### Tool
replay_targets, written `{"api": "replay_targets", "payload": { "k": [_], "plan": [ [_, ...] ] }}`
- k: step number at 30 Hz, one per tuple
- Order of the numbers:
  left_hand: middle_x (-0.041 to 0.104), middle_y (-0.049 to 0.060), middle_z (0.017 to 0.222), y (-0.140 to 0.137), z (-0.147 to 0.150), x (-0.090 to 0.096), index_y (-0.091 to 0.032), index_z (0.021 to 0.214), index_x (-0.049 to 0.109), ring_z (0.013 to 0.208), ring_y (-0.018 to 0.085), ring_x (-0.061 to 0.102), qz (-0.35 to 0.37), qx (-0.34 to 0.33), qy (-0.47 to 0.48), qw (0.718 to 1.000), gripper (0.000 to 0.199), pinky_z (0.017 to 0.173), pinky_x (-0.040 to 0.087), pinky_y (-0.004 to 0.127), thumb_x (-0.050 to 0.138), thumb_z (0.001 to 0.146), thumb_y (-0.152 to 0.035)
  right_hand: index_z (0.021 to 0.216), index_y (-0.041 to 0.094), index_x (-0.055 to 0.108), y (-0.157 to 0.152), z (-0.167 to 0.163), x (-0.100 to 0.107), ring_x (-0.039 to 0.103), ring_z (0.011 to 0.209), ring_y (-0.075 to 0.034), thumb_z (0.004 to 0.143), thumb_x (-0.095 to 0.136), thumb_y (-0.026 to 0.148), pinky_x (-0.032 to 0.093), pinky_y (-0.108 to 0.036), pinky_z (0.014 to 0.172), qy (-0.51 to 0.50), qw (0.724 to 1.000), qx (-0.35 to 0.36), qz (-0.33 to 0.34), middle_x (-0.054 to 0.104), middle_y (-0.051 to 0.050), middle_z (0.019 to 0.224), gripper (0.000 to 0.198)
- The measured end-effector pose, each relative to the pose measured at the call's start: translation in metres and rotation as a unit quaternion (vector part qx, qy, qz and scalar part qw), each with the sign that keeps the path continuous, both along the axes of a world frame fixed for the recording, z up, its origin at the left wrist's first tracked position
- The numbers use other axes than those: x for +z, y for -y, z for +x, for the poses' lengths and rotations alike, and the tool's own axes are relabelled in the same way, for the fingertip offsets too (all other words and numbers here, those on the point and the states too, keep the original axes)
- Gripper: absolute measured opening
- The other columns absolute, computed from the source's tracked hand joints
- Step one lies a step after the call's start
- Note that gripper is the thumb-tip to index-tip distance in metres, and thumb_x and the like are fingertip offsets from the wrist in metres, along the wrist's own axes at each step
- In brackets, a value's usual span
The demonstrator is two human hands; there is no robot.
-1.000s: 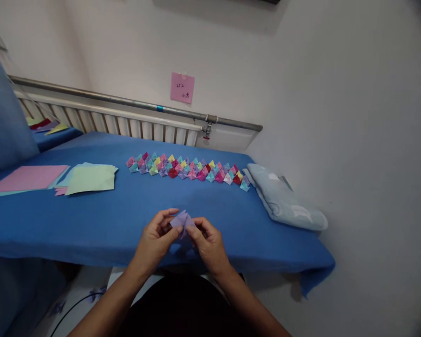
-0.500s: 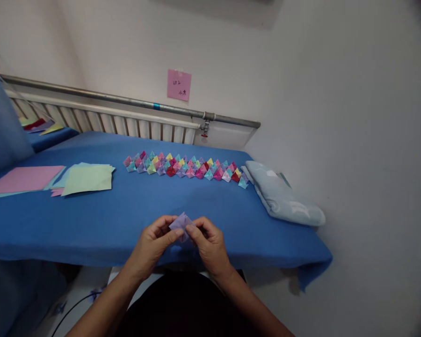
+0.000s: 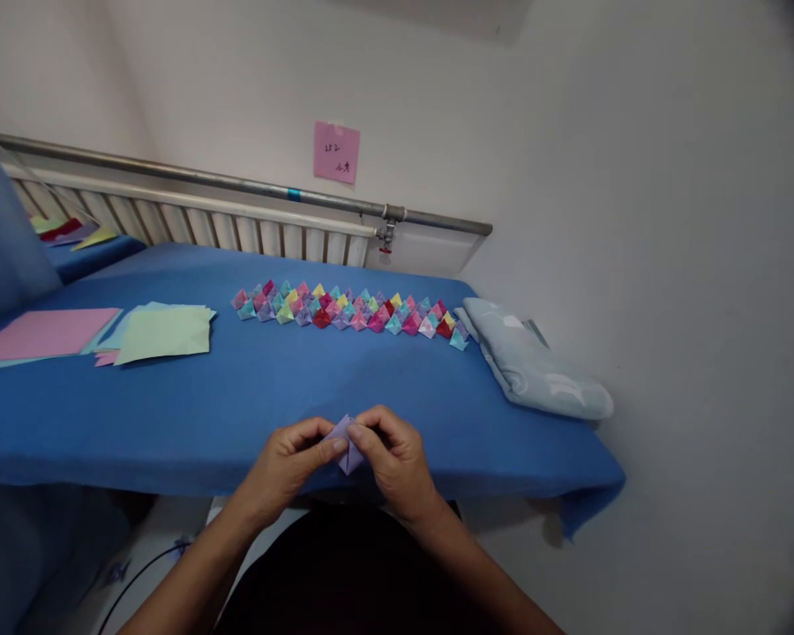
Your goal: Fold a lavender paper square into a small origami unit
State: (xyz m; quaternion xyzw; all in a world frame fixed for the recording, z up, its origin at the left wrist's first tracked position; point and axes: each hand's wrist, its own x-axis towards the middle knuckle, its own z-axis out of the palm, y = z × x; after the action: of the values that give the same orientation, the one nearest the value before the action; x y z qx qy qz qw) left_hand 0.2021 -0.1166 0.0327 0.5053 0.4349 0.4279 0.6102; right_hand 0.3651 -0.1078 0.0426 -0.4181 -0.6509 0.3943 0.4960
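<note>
A small folded piece of purple paper [image 3: 350, 459] is held between my two hands, just above the near edge of the blue-covered table [image 3: 251, 397]. My left hand [image 3: 297, 454] pinches its left side between thumb and fingers. With thumb and bent fingers, my right hand [image 3: 390, 450] grips its upper right part. The fingers hide some of the folds. Farther back on the blue cloth stand rows of small folded paper pieces [image 3: 358, 322] in many colours, side by side.
To the left lie flat paper sheets, with a pale green sheet [image 3: 165, 336] on one pile and a pink sheet [image 3: 46, 333] beside it. A folded light-blue blanket [image 3: 535, 366] rests at the right end. Behind the table run a radiator [image 3: 271, 236] and a metal pipe [image 3: 205, 177].
My right hand has shifted its pinch to the upper edge of the purple paper, which has turned and sits slightly lower. The left hand keeps its hold. The view has tilted a little.
</note>
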Motion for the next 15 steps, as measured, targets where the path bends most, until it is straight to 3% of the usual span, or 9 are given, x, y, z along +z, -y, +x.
{"api": "replay_targets", "payload": {
  "k": [10, 15],
  "plan": [
    [0.060, -0.003, 0.064, 0.0003, -0.0024, 0.0009, -0.020, 0.072, 0.069, 0.057, 0.010, 0.047, -0.024, -0.025, 0.003, 0.999, 0.023, 0.056, 0.036, 0.021, 0.070, 0.073, -0.043, 0.066, 0.021, 0.059, -0.0007, 0.0004, 0.0027, 0.050, 0.065, -0.013, 0.080, 0.057, 0.034, 0.040, -0.024, 0.061, 0.006, 1.000, 0.007, -0.027, 0.054, 0.002, 0.064, 0.019],
    [0.061, -0.003, 0.066, -0.0001, -0.0020, 0.0027, -0.020, 0.071, 0.070, 0.064, 0.010, 0.050, -0.003, -0.035, -0.004, 0.999, 0.019, 0.065, 0.038, 0.022, 0.070, 0.074, -0.039, 0.064, 0.020, 0.058, -0.0009, 0.0002, 0.0029, 0.049, 0.064, -0.012, 0.079, 0.057, 0.032, 0.040, -0.024, 0.061, 0.010, 1.000, 0.005, -0.021, 0.054, 0.002, 0.064, 0.019]
  ]
}}
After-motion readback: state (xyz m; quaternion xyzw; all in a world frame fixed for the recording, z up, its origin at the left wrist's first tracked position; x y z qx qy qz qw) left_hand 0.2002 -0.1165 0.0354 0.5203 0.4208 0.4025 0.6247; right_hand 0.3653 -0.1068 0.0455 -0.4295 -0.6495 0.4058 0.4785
